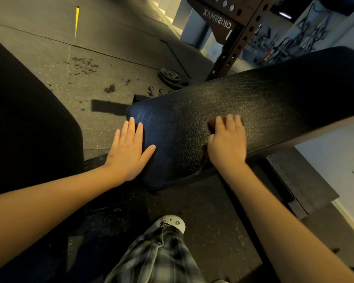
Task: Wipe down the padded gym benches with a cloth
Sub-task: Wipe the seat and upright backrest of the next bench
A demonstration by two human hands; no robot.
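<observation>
Cloth (pixel 212 125): soft, light, limp, so it'll bunch up. Best worked under a flat palm. It's mid-width on the bench pad (pixel 264 99), a tail trailing over the pad's near edge. Right hand (pixel 228 144) presses it down, fingers spread flat, not gripping. Left hand (pixel 129 148) lies flat, fingers apart, on the pad's end corner. Pad: firm, textured vinyl, probably grippy. Count: 1 cloth, 2 hands, 1 bench, plus likely a second pad (pixel 29 119) at left.

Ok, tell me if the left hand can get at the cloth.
Probably yes: only bare bench pad lies between the left hand and the cloth, though the right hand covers most of it.
</observation>
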